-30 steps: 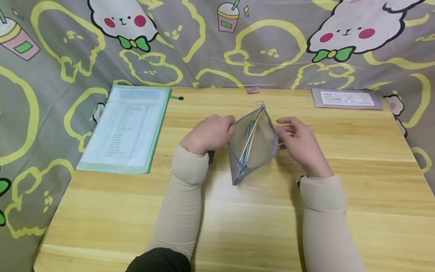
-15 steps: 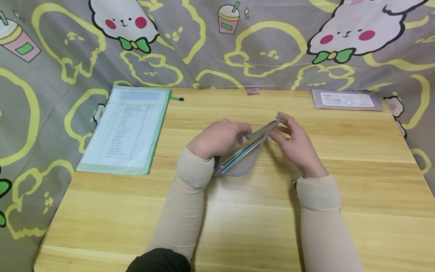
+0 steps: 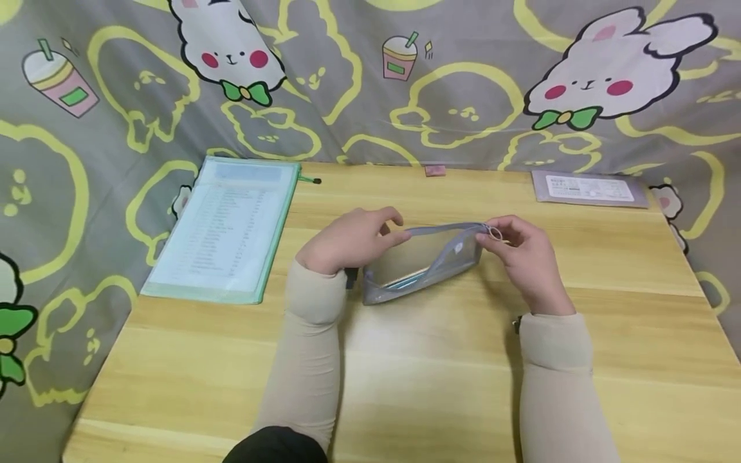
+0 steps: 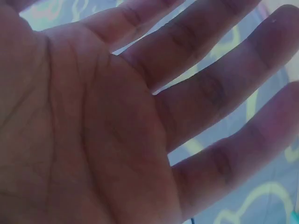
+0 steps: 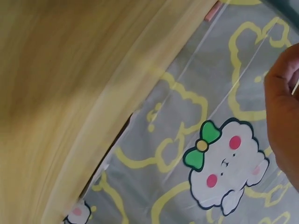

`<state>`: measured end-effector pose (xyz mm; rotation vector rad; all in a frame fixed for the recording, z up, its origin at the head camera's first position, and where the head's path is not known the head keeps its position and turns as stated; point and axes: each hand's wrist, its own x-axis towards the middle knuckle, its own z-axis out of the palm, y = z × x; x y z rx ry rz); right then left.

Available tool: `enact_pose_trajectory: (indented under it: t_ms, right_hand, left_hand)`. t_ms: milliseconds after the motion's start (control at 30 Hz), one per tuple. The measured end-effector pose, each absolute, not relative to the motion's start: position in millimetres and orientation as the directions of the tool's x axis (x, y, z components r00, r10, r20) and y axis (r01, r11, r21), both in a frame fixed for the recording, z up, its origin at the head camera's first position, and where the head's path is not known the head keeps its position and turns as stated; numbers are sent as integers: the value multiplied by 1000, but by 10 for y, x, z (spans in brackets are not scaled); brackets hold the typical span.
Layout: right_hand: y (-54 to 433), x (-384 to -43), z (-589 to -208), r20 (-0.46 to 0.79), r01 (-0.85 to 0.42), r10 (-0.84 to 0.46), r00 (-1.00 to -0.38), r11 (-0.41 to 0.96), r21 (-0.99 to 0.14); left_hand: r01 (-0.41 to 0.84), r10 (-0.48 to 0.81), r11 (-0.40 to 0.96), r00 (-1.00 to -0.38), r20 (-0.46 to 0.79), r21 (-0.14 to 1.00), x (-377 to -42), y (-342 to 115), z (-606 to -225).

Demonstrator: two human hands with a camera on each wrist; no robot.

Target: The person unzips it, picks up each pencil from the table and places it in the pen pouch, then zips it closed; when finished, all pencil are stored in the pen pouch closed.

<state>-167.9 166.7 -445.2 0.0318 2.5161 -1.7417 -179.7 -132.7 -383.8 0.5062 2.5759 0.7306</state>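
Observation:
A grey see-through zip pencil pouch stands on the table between the hands, its mouth gaping towards the head camera. Slim pens or sticks, some teal and one gold, lie along its bottom. My right hand pinches the pouch's top right corner between thumb and fingers, beside a pale ring. At the pouch's left end is my left hand, thumb tip by the rim and index finger raised. The left wrist view has that palm with fingers straight and spread. Only part of the right hand enters the right wrist view.
A green-edged document folder with a printed sheet lies on the left of the wooden table. Along the back are a small pink block and a grey-purple packet with a white label. A patterned curtain encloses the table.
The pouch has swung from nearly upright through a diagonal to lying more crosswise, its ringed end now at right. The right hand has taken hold of that corner; the left hand's fingers have loosened.

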Motion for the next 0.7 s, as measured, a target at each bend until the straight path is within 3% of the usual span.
enact_pose_trajectory:
  t_ms: [167, 267, 467, 700]
  right_hand:
    - [1787, -1667, -4526, -85, 87, 24, -996, 102, -991]
    - [1824, -1670, -4536, -82, 81, 40, -996, -19, -997]
    - [1859, -1691, -4493, -46, 45, 21, -999, -76, -996]
    - [1932, -1676, -4512, -70, 77, -54, -996, -140, -987]
  left_hand:
    - [152, 438, 767, -834, -335, 624, -1747, -1506, -3814]
    - [171, 449, 769, -831, -328, 616, -1756, -1541, -3834]
    - [259, 419, 795, -888, -188, 548, -1817, -1549, -3878]
    - [216, 304, 841, -947, -103, 496, -1871, -1606, -3960]
